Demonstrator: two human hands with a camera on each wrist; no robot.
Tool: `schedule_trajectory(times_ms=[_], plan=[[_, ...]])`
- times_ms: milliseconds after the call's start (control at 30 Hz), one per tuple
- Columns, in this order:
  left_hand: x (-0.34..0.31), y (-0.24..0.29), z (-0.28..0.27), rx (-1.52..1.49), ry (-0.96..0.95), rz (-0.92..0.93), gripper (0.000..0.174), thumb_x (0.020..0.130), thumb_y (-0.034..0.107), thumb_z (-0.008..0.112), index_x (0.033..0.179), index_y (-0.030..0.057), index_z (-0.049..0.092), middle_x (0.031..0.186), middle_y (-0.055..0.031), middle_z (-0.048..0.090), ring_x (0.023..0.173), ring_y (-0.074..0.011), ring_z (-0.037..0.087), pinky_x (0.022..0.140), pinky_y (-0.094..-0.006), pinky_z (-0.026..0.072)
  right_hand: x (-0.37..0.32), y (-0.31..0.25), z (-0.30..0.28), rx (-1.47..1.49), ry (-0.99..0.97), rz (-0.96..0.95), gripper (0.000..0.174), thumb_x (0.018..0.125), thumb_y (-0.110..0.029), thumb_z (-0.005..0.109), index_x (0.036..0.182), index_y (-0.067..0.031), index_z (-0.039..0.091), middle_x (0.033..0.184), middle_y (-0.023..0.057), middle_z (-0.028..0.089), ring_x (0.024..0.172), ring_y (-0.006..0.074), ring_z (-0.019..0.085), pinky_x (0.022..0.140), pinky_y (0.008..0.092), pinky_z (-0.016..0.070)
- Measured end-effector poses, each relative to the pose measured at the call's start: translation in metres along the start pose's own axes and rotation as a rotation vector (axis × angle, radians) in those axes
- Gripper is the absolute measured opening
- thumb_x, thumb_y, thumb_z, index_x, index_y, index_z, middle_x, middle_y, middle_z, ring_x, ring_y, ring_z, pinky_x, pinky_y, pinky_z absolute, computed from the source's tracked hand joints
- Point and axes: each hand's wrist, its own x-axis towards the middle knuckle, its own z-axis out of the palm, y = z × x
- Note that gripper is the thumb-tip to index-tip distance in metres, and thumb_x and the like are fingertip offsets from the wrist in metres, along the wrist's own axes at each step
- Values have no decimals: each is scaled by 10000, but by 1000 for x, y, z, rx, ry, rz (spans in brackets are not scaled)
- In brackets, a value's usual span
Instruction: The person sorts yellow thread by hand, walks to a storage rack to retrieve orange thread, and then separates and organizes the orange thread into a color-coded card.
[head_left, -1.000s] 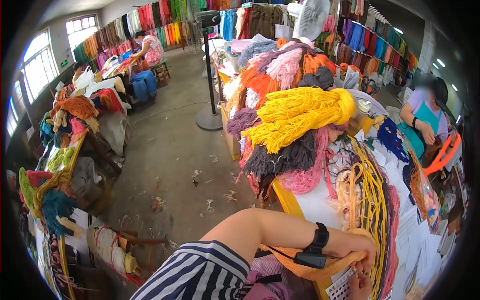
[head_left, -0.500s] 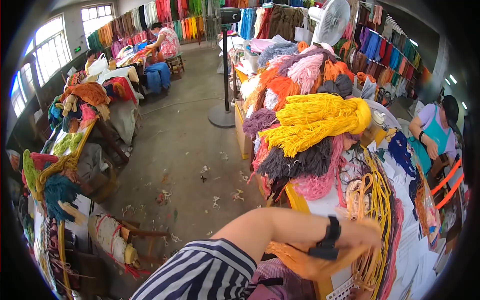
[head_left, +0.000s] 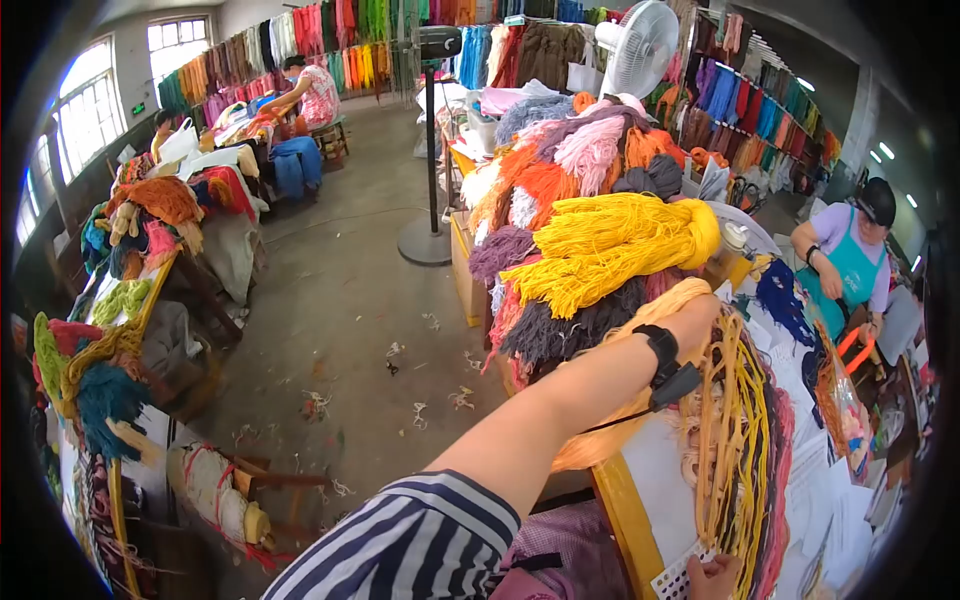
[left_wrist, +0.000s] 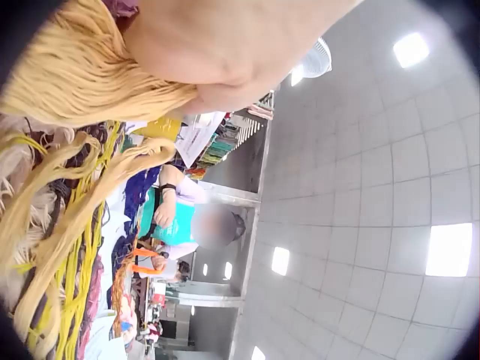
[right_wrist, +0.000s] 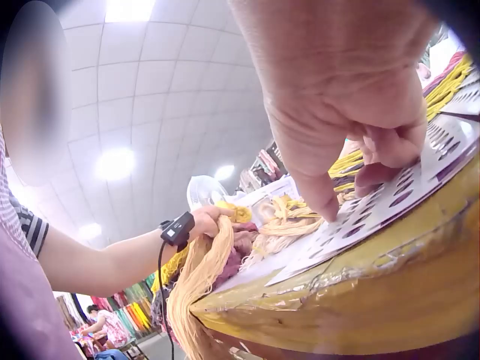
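My left hand (head_left: 694, 328) grips a long hank of peach-orange yarn (right_wrist: 199, 274), which hangs over the table edge beneath my forearm. In the left wrist view the hank's strands (left_wrist: 75, 67) spread out from under the hand. A white card with rows of holes (right_wrist: 401, 196) lies along the yellow table edge. Over it, my right hand (head_left: 713, 578) has its thumb and bent fingers down on the card, holding it there. Loose peach strands (head_left: 708, 490) run along the table toward that card. Beside them lie yellow strands (head_left: 760, 470) and pink ones.
A big yellow hank (head_left: 610, 245) tops a heap of coloured yarn beyond my left hand. White papers (head_left: 830, 510) cover the right side. A person in a teal apron (head_left: 845, 265) is across the table. Left stands another yarn-laden table; a fan pole (head_left: 430, 160) rises from the floor.
My left hand has moved away from the card toward the yarn heap, drawing the peach hank with it. The right hand stays at the card.
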Motion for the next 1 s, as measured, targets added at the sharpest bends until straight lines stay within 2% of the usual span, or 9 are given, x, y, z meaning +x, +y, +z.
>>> schedule_trajectory(times_ms=[100, 167, 200, 267, 400, 500, 633, 767, 1000], plan=[[-127, 93, 35, -26, -40, -377, 397, 952, 350, 406, 1213, 77, 528, 1131, -167, 598, 1011, -237, 541, 867, -291, 423, -4, -12, -3, -58, 26, 4, 447, 757, -267, 781, 1002, 34, 559, 798, 108, 608, 727, 193, 578, 681, 308, 483], [-123, 29, 11, 357, -271, 295, 373, 964, 162, 445, 1328, 82, 457, 1089, -93, 576, 988, -181, 544, 852, -301, 448, -8, -24, -6, -108, 40, -11, 439, 769, -272, 770, 1018, 26, 564, 816, 110, 614, 739, 196, 582, 682, 313, 484], [-186, 72, 40, -4, -198, 26, 258, 950, 277, 523, 1091, 75, 599, 817, -14, 573, 812, -123, 559, 703, -249, 459, -11, -30, -8, -31, 85, -50, 439, 783, -286, 759, 1063, -3, 574, 836, 112, 623, 741, 211, 590, 703, 336, 488], [-220, 63, 35, 948, -417, 855, 414, 982, 170, 420, 1373, 46, 370, 1031, -105, 539, 924, -182, 526, 809, -314, 462, 12, 23, 7, 236, 56, -126, 284, 912, -241, 619, 1078, -23, 542, 791, 29, 574, 705, 110, 562, 612, 224, 437], [-262, 60, 92, 878, -922, -51, 403, 974, 335, 430, 1204, 19, 528, 876, -86, 560, 817, -198, 543, 807, -308, 439, 22, 12, 50, 1319, -175, -67, 586, 998, -528, 300, 1254, -34, 485, 1239, 151, 551, 1151, 225, 514, 907, 400, 452], [-242, -24, 97, 867, -1166, 541, 397, 953, 420, 448, 1100, 81, 593, 787, -50, 547, 754, -175, 533, 766, -283, 437, -12, -5, 30, 1177, -368, -76, 475, 999, -417, 403, 1294, -51, 466, 1272, 128, 534, 1145, 226, 533, 929, 392, 466], [-248, -78, 90, 558, -1361, 50, 441, 960, 442, 438, 1254, 133, 548, 869, 4, 526, 783, -130, 496, 789, -285, 419, -52, -51, 4, 1069, -391, 19, 403, 975, -284, 525, 1305, -60, 474, 1252, 96, 546, 1114, 201, 559, 921, 366, 487], [-287, -3, 115, -78, -927, -675, 512, 1009, 430, 366, 1254, 11, 529, 1231, -92, 566, 1186, -184, 496, 1024, -304, 362, -68, -74, 3, 1295, -12, 113, 327, 965, -237, 542, 1232, -48, 531, 1025, 31, 616, 959, 130, 580, 863, 275, 459], [-260, -45, 109, 255, -881, -402, 404, 985, 189, 437, 1344, 8, 481, 1344, -93, 514, 1264, -179, 461, 1076, -294, 327, -70, -44, -17, 1234, 29, -11, 117, 913, -96, 621, 983, -16, 669, 963, 4, 659, 891, 67, 572, 771, 207, 434]])
